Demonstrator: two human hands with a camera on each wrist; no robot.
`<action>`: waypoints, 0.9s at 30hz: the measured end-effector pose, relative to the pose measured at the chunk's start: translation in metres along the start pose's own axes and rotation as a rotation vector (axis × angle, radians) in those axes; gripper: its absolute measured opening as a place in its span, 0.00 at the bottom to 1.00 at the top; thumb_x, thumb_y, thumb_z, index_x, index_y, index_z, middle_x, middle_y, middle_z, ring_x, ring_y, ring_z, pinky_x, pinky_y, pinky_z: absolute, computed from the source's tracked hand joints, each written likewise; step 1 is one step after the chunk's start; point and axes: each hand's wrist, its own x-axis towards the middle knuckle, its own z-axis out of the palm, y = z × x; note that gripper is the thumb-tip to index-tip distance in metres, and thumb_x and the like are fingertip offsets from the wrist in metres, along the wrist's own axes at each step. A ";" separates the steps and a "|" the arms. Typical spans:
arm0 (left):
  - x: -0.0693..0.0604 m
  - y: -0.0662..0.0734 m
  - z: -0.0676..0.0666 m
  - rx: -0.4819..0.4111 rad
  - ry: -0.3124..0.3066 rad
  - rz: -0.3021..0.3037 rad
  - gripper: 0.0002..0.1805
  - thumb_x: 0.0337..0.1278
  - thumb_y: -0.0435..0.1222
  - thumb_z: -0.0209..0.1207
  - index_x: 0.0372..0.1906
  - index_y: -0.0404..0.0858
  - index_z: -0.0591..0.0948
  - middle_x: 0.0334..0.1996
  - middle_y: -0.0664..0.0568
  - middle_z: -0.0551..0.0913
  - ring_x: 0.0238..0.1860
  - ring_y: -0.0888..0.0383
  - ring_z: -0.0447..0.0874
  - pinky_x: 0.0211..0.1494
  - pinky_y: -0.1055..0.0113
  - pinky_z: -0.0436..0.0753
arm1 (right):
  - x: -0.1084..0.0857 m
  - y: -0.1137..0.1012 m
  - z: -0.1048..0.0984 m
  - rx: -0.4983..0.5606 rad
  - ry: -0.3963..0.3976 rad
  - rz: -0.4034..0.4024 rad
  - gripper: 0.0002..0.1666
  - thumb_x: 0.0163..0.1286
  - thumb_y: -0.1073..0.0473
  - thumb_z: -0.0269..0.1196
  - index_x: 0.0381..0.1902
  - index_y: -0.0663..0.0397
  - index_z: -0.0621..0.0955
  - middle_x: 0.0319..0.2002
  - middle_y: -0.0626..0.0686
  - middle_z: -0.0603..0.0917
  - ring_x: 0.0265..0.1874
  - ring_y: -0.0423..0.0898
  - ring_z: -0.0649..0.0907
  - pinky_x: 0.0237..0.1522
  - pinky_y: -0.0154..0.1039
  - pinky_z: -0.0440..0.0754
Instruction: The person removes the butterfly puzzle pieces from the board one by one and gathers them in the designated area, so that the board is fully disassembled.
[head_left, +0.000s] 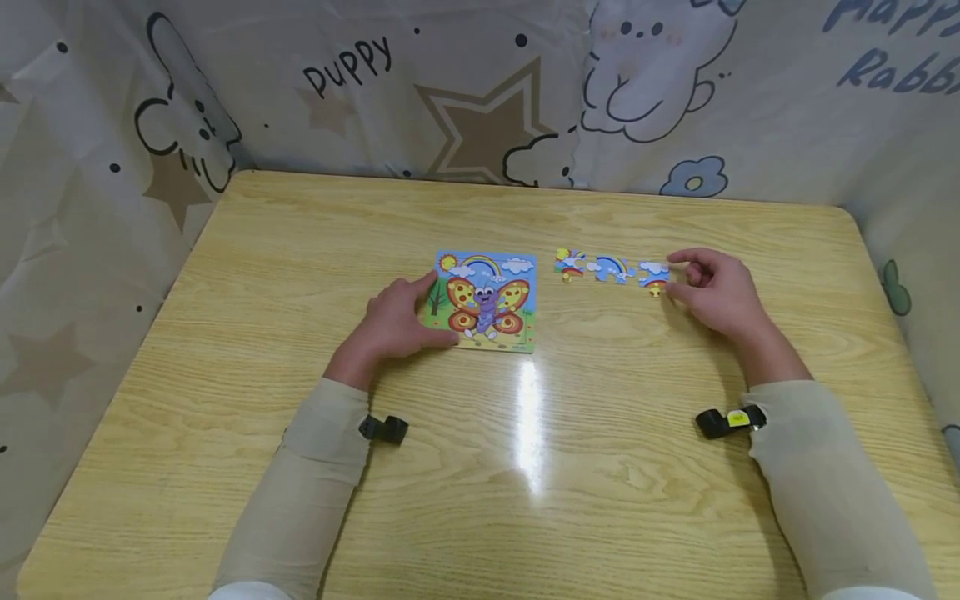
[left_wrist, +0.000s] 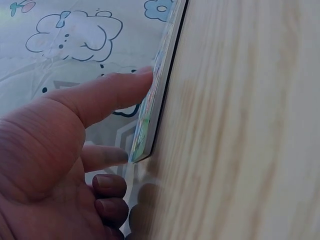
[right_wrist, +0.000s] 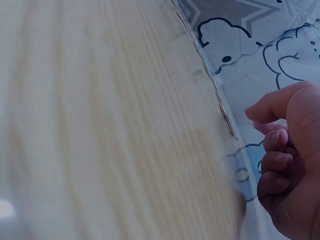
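A square jigsaw puzzle board point(head_left: 487, 302) with a butterfly, sun and rainbow lies on the table. My left hand point(head_left: 395, 319) holds it by its left side, the thumb over the lower edge and the index finger at the left edge. In the left wrist view, the other fingers of the left hand point(left_wrist: 55, 155) are curled below the board's corner. To the board's right lie a sun piece point(head_left: 569, 262), a rainbow piece point(head_left: 609, 268) and a cloud piece point(head_left: 653, 275) in a row. Beside the cloud piece is my right hand point(head_left: 716, 287), thumb and index finger parted, the others curled.
The wooden table point(head_left: 480, 533) has a rounded far edge, behind which hangs a cloth point(head_left: 285, 125) printed with cartoon animals and stars. A bright light reflection shows on the tabletop below the board. Each sleeved wrist carries a small black camera point(head_left: 386, 429).
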 end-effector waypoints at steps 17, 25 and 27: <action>-0.001 0.001 -0.005 -0.025 0.073 0.066 0.55 0.48 0.46 0.75 0.78 0.37 0.58 0.70 0.36 0.67 0.70 0.40 0.63 0.70 0.50 0.61 | -0.011 -0.049 0.035 0.121 0.009 -0.162 0.16 0.64 0.68 0.68 0.51 0.63 0.83 0.28 0.57 0.68 0.27 0.46 0.67 0.31 0.35 0.63; -0.001 0.002 -0.005 -0.010 0.079 0.044 0.55 0.47 0.49 0.76 0.78 0.38 0.60 0.71 0.41 0.66 0.71 0.43 0.62 0.70 0.51 0.62 | -0.015 -0.074 0.049 0.185 -0.049 -0.166 0.17 0.63 0.71 0.66 0.51 0.66 0.82 0.29 0.61 0.68 0.28 0.46 0.66 0.32 0.34 0.64; -0.002 0.003 -0.004 -0.009 0.068 0.029 0.55 0.46 0.49 0.76 0.78 0.38 0.60 0.71 0.41 0.67 0.71 0.43 0.62 0.69 0.51 0.63 | -0.013 -0.071 0.056 0.201 -0.064 -0.168 0.18 0.63 0.72 0.66 0.52 0.65 0.82 0.29 0.60 0.68 0.28 0.46 0.66 0.32 0.35 0.63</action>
